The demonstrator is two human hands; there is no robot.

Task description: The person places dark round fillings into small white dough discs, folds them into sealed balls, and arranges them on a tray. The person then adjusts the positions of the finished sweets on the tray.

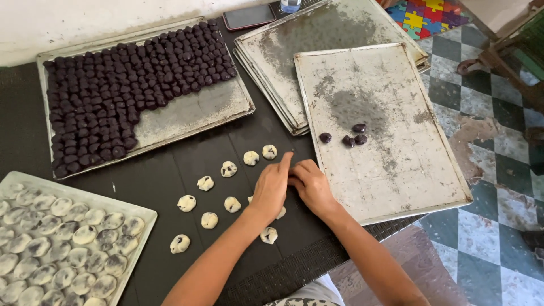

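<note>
My left hand point(272, 187) and my right hand point(310, 186) meet over the dark table point(153, 181), fingers bunched together; what they pinch is hidden. Several pale dough balls with dark filling point(228, 169) lie loose on the table to the left of my hands. One dough ball point(269, 235) sits under my left wrist. A few dark filling balls point(350, 136) rest on the worn metal tray point(408, 170) beside my right hand.
A tray point(187, 116) packed with dark filling balls stands at the back left. A tray of flattened filled dough pieces point(68, 243) is at the front left. Stacked trays point(283, 51) and a phone point(249, 16) lie behind. Checkered floor at right.
</note>
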